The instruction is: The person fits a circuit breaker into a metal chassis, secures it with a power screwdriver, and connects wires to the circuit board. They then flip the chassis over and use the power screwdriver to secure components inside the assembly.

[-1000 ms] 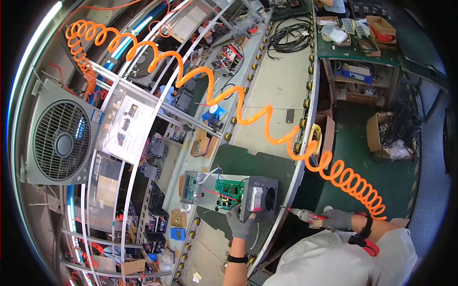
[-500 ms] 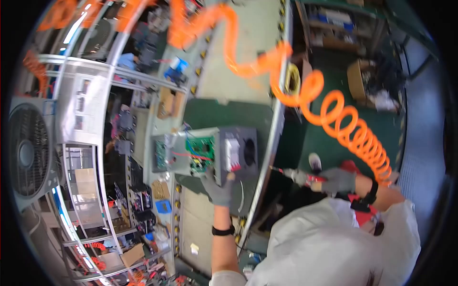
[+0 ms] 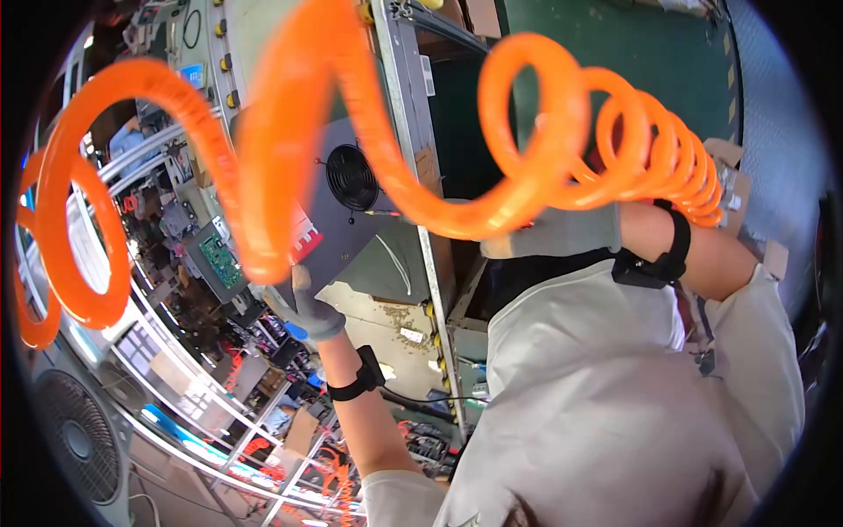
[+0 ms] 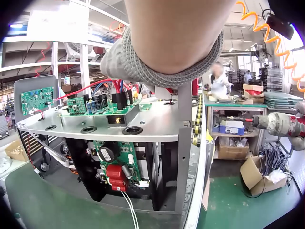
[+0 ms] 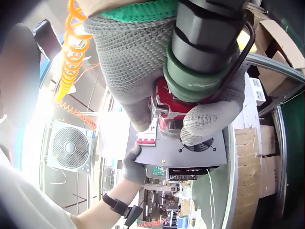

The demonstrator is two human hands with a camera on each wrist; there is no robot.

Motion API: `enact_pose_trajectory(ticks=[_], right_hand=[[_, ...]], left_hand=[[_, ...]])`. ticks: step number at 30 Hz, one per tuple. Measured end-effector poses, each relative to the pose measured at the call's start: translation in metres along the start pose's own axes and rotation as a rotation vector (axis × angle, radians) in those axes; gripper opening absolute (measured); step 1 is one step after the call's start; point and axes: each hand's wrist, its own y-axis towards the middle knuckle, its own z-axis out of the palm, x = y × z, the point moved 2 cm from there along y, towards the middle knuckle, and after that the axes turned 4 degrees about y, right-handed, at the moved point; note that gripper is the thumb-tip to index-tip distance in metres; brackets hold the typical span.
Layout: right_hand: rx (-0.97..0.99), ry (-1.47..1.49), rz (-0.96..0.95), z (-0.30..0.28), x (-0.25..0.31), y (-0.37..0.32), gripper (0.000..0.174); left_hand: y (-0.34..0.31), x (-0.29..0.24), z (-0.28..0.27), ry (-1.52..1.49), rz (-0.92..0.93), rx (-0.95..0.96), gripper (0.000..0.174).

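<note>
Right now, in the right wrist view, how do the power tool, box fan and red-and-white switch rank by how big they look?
1. Power tool, helped by being nearest the camera
2. Box fan
3. Red-and-white switch

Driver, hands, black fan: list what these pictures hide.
Head view: most of the driver, behind orange hose and right hand.
Left wrist view: fingertips of left hand, behind its forearm; right hand, cut by the edge.
Right wrist view: black fan, its top behind a finger.
</note>
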Motion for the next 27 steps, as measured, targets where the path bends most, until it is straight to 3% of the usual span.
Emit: enact_pose_trajectory(ticks=[1, 2, 4, 6, 8, 11, 14, 16, 18, 20, 21, 23, 26, 27], right_hand=[[0.022, 0.003, 0.058, -0.004, 0.012, 0.001, 0.068], [0.044, 0.002, 0.115, -0.012, 0.027, 0.001, 0.067], [0.067, 0.081, 0.116, -0.014, 0.035, 0.008, 0.065], [0.068, 0.097, 0.112, -0.015, 0.039, 0.015, 0.061], [0.067, 0.057, 0.067, -0.016, 0.042, 0.022, 0.064], [0.104, 0.066, 0.078, -0.016, 0.045, 0.030, 0.061], [0.104, 0.084, 0.039, -0.005, 0.038, 0.043, 0.060], [0.078, 0.097, -0.021, -0.002, 0.037, 0.050, 0.061], [0.143, 0.058, 0.068, -0.006, 0.046, 0.050, 0.067], [0.140, 0.024, 0.068, -0.007, 0.049, 0.054, 0.070], [0.137, -0.010, 0.071, -0.007, 0.050, 0.056, 0.072], [0.148, -0.009, 0.070, -0.005, 0.051, 0.059, 0.074], [0.152, -0.010, 0.060, -0.004, 0.050, 0.064, 0.074], [0.150, -0.011, 0.057, -0.004, 0.050, 0.065, 0.074]], left_hand=[[0.003, 0.014, -0.009, 0.055, 0.208, 0.079, 0.043], [0.005, 0.010, -0.006, 0.066, 0.211, 0.096, 0.043], [0.003, 0.004, 0.003, 0.053, 0.087, -0.009, 0.040], [0.005, 0.008, 0.006, 0.018, 0.135, -0.045, 0.039], [0.004, 0.008, 0.006, -0.069, -0.041, -0.062, 0.037], [0.005, 0.008, 0.003, 0.040, 0.066, 0.010, 0.037], [0.000, 0.013, 0.001, -0.062, -0.099, 0.012, 0.039], [-0.002, 0.024, -0.008, -0.056, -0.068, 0.064, 0.040], [-0.001, 0.019, -0.004, -0.054, -0.040, 0.115, 0.041], [-0.003, 0.016, 0.002, -0.256, -0.194, -0.065, 0.041], [-0.003, 0.018, 0.000, -0.255, -0.192, -0.066, 0.041], [-0.002, 0.018, -0.002, -0.190, 0.009, 0.190, 0.040], [-0.003, 0.019, -0.003, -0.049, -0.001, 0.072, 0.039], [-0.003, 0.008, 0.004, -0.141, -0.066, 0.059, 0.038]])
